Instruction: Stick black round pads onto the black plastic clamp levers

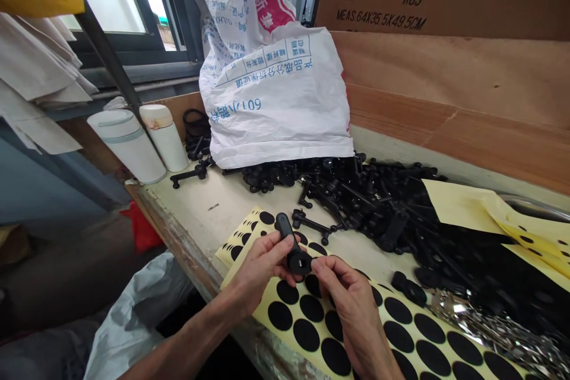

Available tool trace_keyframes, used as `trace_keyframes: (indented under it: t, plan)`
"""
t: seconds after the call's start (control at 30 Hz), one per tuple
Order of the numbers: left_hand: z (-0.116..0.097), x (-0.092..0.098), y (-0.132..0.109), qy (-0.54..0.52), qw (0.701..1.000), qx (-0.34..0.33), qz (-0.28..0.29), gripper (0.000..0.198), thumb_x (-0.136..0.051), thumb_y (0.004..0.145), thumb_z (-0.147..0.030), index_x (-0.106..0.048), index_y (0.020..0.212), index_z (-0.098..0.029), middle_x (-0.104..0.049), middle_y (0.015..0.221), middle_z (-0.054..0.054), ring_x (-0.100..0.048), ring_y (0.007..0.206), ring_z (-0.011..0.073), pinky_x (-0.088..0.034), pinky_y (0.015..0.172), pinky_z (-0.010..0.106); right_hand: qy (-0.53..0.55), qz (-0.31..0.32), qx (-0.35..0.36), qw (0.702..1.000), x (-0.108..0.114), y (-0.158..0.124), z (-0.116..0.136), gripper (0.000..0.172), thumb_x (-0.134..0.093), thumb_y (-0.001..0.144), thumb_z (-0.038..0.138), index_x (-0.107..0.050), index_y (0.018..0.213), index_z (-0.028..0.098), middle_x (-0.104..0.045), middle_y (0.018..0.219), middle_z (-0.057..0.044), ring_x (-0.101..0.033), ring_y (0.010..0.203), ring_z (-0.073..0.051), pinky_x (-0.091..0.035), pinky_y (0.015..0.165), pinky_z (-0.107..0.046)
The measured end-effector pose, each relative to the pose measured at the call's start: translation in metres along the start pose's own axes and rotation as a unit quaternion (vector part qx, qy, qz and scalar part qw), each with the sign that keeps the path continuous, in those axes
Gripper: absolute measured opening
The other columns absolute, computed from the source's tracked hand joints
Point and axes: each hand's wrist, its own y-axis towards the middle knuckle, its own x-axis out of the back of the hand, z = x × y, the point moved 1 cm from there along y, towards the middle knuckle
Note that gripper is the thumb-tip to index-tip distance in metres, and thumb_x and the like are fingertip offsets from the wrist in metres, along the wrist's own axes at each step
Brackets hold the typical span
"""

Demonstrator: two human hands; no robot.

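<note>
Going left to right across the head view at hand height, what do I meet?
White plastic bag → left hand → black plastic part → right hand → silvery metal pieces

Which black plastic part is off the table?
The black part held in the left hand, right hand at its round end; the others lie on the table.
</note>
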Motion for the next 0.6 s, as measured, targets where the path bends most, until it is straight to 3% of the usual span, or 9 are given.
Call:
trace_keyframes:
  t: [0.17, 0.6]
  plan:
    - [0.001, 0.0, 0.0, 0.008, 1.0, -0.008, -0.008, 0.034, -0.057, 0.088, -0.043, -0.061, 0.101, -0.011, -0.067, 0.091, 0.01, -0.063, 0.064, 0.0141, -0.049, 0.052, 0.022, -0.021, 0.03, 0.001, 0.999, 0.003, 0.004, -0.007, 0.031, -0.069, 0.075, 0.048, -0.065, 0.065, 0.019, -0.043, 0.054, 0.005, -0.034, 0.054, -0.011, -0.032, 0.053, -0.022]
    - [0.002, 0.0, 0.002, 0.014, 1.0, -0.004, 0.0, 0.035, -0.057, 0.088, -0.043, -0.061, 0.102, -0.011, -0.069, 0.091, 0.011, -0.065, 0.061, 0.0136, -0.047, 0.05, 0.02, -0.04, 0.017, 0.022, 0.999, 0.004, 0.008, -0.01, 0.03, -0.07, 0.074, 0.047, -0.066, 0.066, 0.019, -0.052, 0.054, 0.003, -0.037, 0.052, -0.01, -0.032, 0.049, -0.022]
